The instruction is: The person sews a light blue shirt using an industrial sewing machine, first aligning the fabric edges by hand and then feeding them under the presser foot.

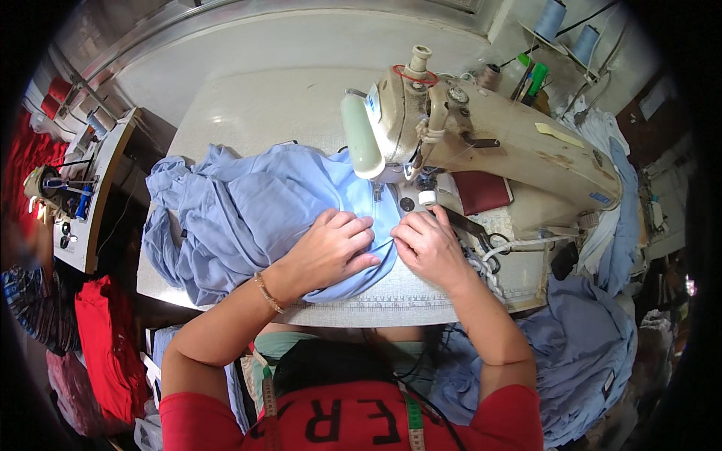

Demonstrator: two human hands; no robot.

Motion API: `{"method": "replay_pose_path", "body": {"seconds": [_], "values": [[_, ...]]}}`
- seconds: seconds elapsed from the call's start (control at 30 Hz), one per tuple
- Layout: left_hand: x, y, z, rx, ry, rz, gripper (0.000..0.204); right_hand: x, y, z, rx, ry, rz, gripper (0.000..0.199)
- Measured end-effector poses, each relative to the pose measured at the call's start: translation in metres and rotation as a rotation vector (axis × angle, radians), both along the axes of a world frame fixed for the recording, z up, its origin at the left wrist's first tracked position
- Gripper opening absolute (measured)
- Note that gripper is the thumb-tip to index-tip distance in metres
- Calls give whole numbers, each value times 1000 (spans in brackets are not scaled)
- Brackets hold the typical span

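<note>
A light blue garment (248,214) lies bunched on the sewing machine table, its right part flatter and reaching under the machine's needle area (377,192). My left hand (337,246) rests on that flatter part, fingers slightly bent and thumb apart, pressing the fabric down. At the garment's right edge, my right hand (427,246) has its thumb and fingers pinched together on the fabric; the fingertips partly hide the edge. The cream sewing machine (511,128), with a pale green cover at its left end, stands just beyond both hands.
Scissors (495,242), a white braided cord (519,243) and a dark red flat case (483,193) lie right of my right hand. A tape ruler (376,299) runs along the front edge. More blue fabric (579,346) is heaped at lower right; blue thread cones (550,19) stand at upper right.
</note>
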State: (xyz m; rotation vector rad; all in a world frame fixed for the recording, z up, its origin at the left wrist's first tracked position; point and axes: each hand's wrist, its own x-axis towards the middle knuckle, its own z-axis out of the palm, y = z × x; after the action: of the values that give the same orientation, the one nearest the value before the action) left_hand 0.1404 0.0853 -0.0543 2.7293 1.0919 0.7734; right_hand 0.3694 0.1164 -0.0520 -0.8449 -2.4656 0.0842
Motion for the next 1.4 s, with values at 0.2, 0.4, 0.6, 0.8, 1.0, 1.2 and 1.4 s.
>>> {"method": "replay_pose_path", "body": {"seconds": [0.2,0.4,0.6,0.8,1.0,1.2,1.4], "values": [[-1,0,0,-17,-2,-1,34,-2,1,9,40,21,26,7],[-1,0,0,-9,-14,1,36,-5,5,0,-8,-52,-14,11],[-3,0,-3,-41,-9,3,39,-10,2,-2,-19,-80,-15,25],[-2,-1,1,-121,-67,14,47,-10,4,-2,51,-97,-13,30],[-4,2,-4,-82,-2,15,51,-10,3,0,-7,-85,-7,27],[-2,7,-7,28,39,21,49,-11,3,-2,-3,-71,-4,26],[-1,9,-6,13,38,12,48,-10,4,-5,-42,-83,-23,26]]}}
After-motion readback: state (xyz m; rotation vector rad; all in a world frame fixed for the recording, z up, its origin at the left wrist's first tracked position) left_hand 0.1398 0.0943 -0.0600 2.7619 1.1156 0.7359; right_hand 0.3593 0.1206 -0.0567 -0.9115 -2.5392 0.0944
